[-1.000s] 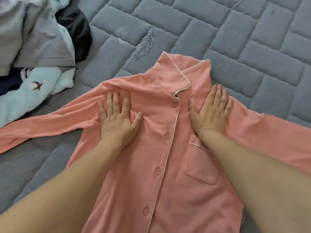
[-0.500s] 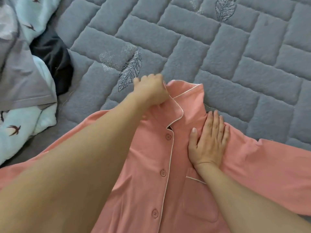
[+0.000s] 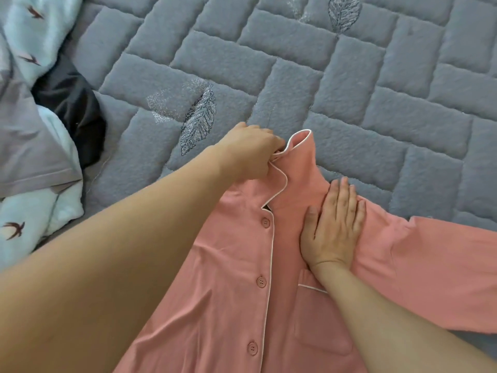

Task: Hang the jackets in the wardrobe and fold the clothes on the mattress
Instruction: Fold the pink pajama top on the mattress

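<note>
The pink shirt [image 3: 242,265] lies flat, buttons up, on the near part of the grey mattress [image 3: 349,90]. The left hand [image 3: 250,154] has moved up from the chest and now pinches the collar, straightening it before folding. The right hand [image 3: 333,227] stays flat, fingers straight, pressing the shirt. More clothes [image 3: 32,157] wait far left.

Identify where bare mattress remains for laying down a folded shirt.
Bare quilt lies beyond the pink shirt collar, stretching right. Crowded: the clothes pile at left, and the shirt under both hands.
</note>
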`<state>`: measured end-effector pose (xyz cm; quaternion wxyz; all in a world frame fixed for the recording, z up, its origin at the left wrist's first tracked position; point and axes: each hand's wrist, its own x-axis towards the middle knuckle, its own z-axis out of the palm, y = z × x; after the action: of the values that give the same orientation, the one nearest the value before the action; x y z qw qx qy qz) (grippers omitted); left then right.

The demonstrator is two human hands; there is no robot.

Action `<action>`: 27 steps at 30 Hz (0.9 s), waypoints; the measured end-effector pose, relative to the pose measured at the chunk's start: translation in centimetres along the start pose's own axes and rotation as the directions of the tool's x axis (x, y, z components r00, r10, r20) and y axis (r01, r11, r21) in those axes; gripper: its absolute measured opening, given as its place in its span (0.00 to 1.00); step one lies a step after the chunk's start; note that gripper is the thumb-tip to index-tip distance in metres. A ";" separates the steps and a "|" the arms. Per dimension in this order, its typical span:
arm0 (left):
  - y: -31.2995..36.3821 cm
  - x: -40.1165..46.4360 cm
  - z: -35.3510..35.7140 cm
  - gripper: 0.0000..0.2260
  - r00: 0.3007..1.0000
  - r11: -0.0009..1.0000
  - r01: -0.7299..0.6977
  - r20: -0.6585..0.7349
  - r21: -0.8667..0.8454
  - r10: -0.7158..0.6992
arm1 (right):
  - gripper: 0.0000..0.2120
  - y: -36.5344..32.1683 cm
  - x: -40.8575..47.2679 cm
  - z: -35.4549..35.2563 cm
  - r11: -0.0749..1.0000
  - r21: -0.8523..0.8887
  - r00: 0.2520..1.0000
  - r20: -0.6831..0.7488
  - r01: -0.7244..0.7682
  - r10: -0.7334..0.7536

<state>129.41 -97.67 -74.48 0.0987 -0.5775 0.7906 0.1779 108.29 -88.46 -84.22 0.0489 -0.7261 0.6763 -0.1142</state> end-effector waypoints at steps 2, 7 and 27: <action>0.6 -1.9 0.1 0.04 0.983 0.998 -0.027 -0.182 0.055 0.037 | 0.30 0.0 -0.1 -0.2 0.997 0.075 1.000 -0.027 -0.011 0.013; 4.1 -11.2 4.8 0.12 0.803 0.997 -0.035 -0.592 0.066 0.067 | 0.27 0.1 -0.3 -0.7 0.970 0.240 0.995 -0.086 -0.028 0.050; 2.7 -11.8 14.0 0.33 0.922 0.880 0.374 0.010 -0.295 -0.388 | 0.23 -2.5 0.2 -4.0 0.869 0.494 0.982 -0.151 -0.023 0.111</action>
<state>129.88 -81.06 -82.64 0.0262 -0.7340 0.6290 0.2549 109.79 -88.16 -79.77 0.1759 -0.6531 0.6518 -0.3431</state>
